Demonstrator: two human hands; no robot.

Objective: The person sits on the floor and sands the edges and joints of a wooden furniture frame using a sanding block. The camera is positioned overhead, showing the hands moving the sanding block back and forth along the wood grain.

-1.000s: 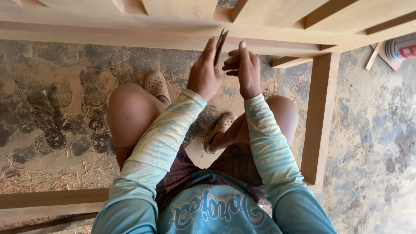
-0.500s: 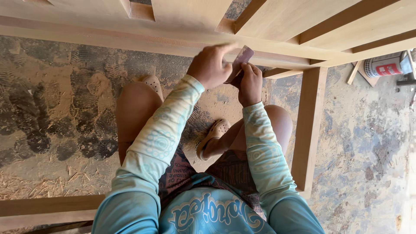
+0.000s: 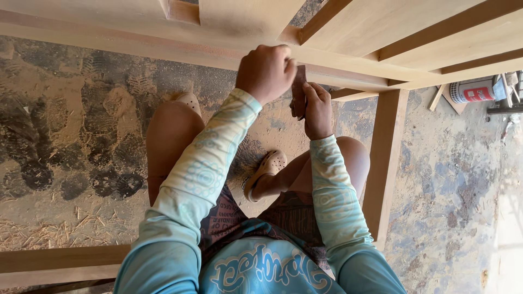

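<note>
Beneath the pale unfinished wooden furniture frame (image 3: pixel 348 32), a small dark piece of sandpaper (image 3: pixel 298 90) is held against the underside of one of its long rails. The left hand (image 3: pixel 267 71) is closed into a fist at the rail, its grip clamped on the upper edge of the sandpaper. The right hand (image 3: pixel 317 111) is set just below and beside it, its fingers (image 3: pixel 305 103) pressed together on the lower part of the same sheet, so that both hands touch each other around it. Light blue patterned long sleeves (image 3: pixel 201 179) are worn on both arms. Bare knees are seen under the arms, and beige perforated clogs (image 3: pixel 267 169) are worn on the feet, which rest on the dusty concrete floor (image 3: pixel 71 136) marked with shoe prints and sawdust. An upright wooden leg (image 3: pixel 384 158) of the frame stands just right of the right knee. Far right, a white and red can (image 3: pixel 473 90) lies on the floor.
</note>
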